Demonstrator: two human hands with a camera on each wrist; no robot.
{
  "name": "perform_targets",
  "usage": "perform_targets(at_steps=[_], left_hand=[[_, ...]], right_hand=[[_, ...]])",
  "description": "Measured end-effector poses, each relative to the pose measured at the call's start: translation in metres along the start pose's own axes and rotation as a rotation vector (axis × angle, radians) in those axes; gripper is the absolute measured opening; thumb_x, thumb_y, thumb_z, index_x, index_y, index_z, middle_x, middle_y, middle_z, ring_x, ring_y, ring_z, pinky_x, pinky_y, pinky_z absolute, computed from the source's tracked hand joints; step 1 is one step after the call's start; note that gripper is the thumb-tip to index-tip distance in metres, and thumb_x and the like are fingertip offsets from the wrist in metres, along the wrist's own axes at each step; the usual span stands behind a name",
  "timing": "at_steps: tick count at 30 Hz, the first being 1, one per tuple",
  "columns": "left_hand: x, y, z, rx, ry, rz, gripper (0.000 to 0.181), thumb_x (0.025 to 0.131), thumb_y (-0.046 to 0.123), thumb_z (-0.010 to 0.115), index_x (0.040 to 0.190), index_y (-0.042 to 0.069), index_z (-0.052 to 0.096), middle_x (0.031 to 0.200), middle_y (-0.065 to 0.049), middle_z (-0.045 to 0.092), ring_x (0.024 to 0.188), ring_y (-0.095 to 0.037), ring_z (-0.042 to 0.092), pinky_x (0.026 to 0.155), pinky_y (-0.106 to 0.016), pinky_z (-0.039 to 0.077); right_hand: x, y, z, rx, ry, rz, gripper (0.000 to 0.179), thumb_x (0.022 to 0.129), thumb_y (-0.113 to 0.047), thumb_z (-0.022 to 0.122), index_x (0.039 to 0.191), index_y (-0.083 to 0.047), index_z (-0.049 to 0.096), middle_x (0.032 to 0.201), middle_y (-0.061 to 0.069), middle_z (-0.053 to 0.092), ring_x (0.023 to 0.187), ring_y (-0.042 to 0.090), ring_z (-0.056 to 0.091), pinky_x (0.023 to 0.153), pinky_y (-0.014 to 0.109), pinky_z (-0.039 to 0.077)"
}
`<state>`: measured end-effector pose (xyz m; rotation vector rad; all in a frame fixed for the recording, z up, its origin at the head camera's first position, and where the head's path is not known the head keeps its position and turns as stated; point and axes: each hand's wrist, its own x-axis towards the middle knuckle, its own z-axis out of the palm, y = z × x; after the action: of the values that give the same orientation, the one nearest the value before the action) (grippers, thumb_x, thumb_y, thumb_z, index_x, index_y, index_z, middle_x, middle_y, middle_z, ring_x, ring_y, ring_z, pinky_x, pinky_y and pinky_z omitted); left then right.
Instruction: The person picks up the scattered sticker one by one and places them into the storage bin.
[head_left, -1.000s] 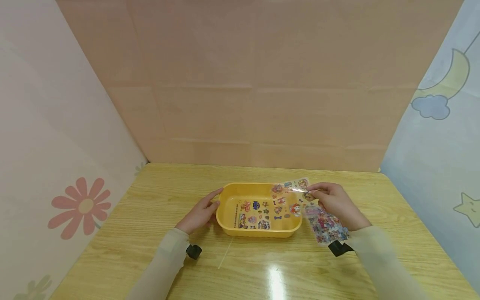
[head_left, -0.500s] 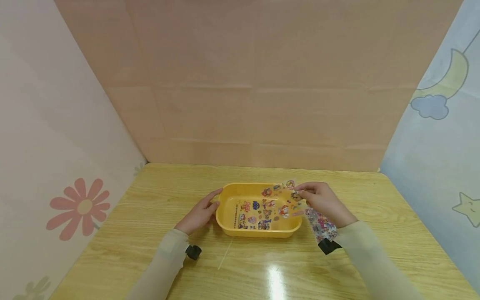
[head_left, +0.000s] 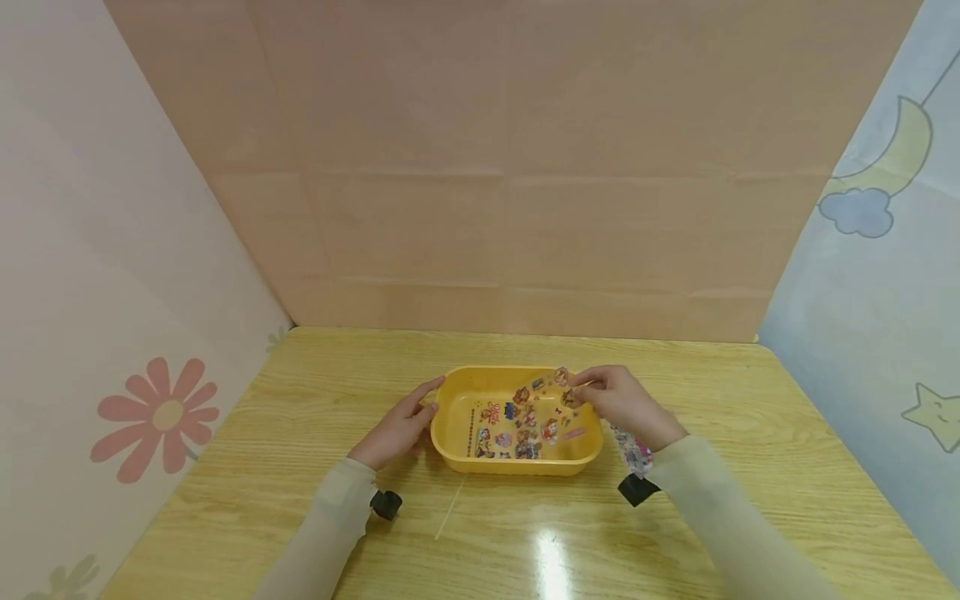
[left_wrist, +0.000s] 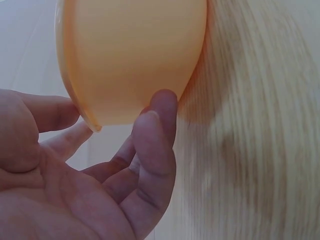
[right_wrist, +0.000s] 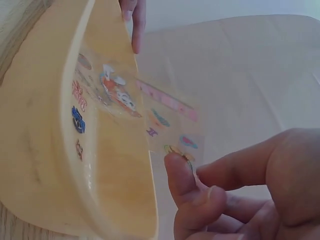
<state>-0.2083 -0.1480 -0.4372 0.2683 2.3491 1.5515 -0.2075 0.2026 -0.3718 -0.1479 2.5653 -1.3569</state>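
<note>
A yellow plastic basin [head_left: 517,468] sits on the table. My left hand [head_left: 397,429] holds its left end, thumb and index finger at the rim, the other fingers bent against the outer wall [left_wrist: 132,55]. My right hand [head_left: 628,407] pinches the corner of a clear sticker sheet [head_left: 550,428] printed with cartoon characters. That sheet slants down into the basin from thumb and fingertips, as the right wrist view shows. Under it, another clear sheet of stickers [head_left: 489,413] lies on the basin floor, its right part overlapped.
Beside the basin's right end, a densely printed sticker sheet [head_left: 632,450] lies on the wooden table [head_left: 360,350], mostly covered by the right forearm. A pink backdrop [head_left: 495,167] rises behind the table, with decorated panels at both sides.
My right hand has moved left, carrying the sticker sheet from the basin's right edge further over its inside. The forearm covers more of the sheet on the table. My left hand stays put.
</note>
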Motion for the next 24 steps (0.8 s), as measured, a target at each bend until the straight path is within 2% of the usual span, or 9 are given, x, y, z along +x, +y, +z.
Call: perform_targets(at_steps=[6,8,10,24], left_hand=[[0.001,-0.001,-0.001,0.004,-0.002,0.01,0.051,0.109,0.024,0.045,0.158,0.025,0.032,0.1,-0.013,0.059,0.075,-0.029,0.06,0.058,-0.033,0.047],[0.001,-0.001,-0.001,0.004,-0.002,0.011,0.051,0.109,0.024,0.045,0.158,0.025,0.032,0.099,-0.013,0.059,0.075,-0.029,0.06,0.058,-0.033,0.047],[0.001,-0.001,-0.001,0.002,-0.002,0.008,0.051,0.109,0.024,0.045,0.158,0.025,0.032,0.1,-0.013,0.059,0.075,-0.029,0.06,0.058,-0.033,0.047],[-0.001,0.002,0.0,0.005,0.007,-0.01,0.051,0.109,0.024,0.045,0.158,0.028,0.032,0.103,-0.014,0.058,0.076,-0.029,0.061,0.058,-0.033,0.046]], right_hand=[[0.002,-0.002,0.007,-0.018,-0.038,0.019,0.033,0.101,-0.011,0.052,0.13,0.003,0.061,0.103,0.01,0.074,0.083,0.018,0.062,0.065,0.032,0.048],[0.002,-0.002,0.01,-0.027,-0.044,0.02,0.033,0.101,-0.011,0.053,0.13,0.003,0.061,0.104,0.01,0.074,0.094,0.02,0.065,0.07,0.033,0.051],[0.003,-0.002,0.012,-0.033,-0.051,0.018,0.033,0.1,-0.01,0.053,0.13,0.003,0.061,0.104,0.009,0.074,0.098,0.022,0.066,0.073,0.034,0.052],[0.005,-0.004,0.02,-0.048,-0.061,0.019,0.037,0.099,-0.014,0.058,0.13,0.005,0.06,0.104,0.011,0.073,0.087,0.02,0.063,0.071,0.035,0.052]])
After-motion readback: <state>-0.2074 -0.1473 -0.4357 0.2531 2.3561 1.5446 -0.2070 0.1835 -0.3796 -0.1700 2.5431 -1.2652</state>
